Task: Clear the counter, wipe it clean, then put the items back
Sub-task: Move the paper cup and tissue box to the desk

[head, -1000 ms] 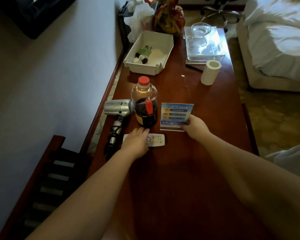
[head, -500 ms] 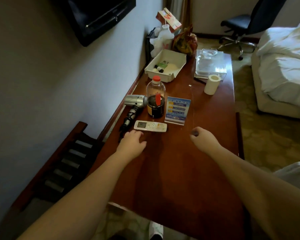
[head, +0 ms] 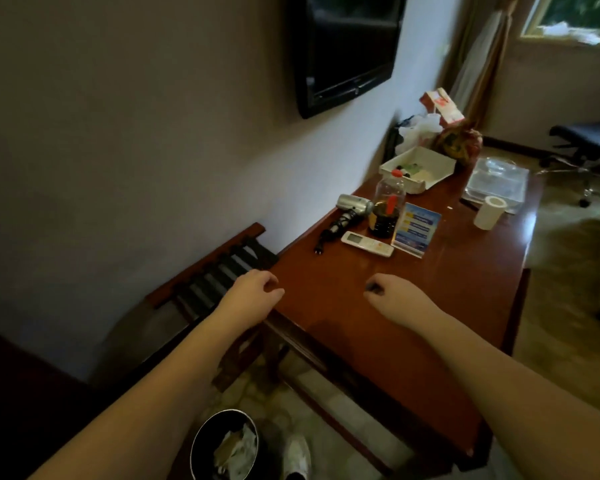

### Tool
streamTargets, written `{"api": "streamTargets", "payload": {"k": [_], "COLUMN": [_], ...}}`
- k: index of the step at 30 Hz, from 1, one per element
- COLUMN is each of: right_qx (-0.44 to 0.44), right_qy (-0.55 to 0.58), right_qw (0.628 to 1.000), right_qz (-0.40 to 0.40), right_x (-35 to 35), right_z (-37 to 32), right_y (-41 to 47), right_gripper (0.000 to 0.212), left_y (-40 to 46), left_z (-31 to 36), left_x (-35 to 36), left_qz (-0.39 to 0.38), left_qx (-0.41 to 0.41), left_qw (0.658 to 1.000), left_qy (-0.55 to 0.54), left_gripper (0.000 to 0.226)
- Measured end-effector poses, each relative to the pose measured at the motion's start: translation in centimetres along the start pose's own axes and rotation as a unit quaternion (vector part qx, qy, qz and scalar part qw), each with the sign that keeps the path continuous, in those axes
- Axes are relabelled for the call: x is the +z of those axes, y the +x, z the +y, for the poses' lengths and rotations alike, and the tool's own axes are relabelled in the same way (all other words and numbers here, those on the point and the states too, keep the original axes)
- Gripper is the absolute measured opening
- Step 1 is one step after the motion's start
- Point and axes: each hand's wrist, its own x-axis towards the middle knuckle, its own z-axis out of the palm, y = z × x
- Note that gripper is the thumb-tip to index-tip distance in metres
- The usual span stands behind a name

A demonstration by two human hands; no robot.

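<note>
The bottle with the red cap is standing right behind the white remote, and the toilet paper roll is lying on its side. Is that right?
Not quite. The head view shows the toilet paper roll standing upright on its end, hole facing up, not lying on its side. The rest holds: the bottle with the red cap stands right behind the white remote on the counter.
</note>
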Motion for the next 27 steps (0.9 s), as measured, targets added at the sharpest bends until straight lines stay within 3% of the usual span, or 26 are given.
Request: {"api": "streamTargets", "payload": {"k": [9, 14, 21, 27], "right_qx": [-0.204, -0.298, -0.393, -0.421], "right_qy": [-0.001, -0.036, -0.078, -0.025], "right_qw": [0.977, 0.949, 0.91, 0.897], "right_qz": [-0.058, -0.097, -0.108, -0.131], "right_x": [3.8, 7.8, 15.4, 20.6], "right_z": [-15.9, -25.2, -37.9, -47.2], "right_y": [-4.3, -6.8, -10.9, -15.4], "right_gripper": [0.032, 0.037, 0.038, 0.034], "left_y": [-12.5, -19.9, -30.9, -39.7], "left_z": [-10.5, -17.0, -24.7, -31.9], "left_x": [-9.0, -12.5, -17.4, -22.7], "left_qz": [0.104, 0.186, 0.25, 0.319], "left_qx": [-0.097, -0.187, -0.282, -0.295], "left_qw": [0.989, 0.964, 0.924, 0.889], "left_qy": [-0.049, -0.041, -0.063, -0.142], "left_gripper": [0.035, 0.035, 0.039, 0.034]}}
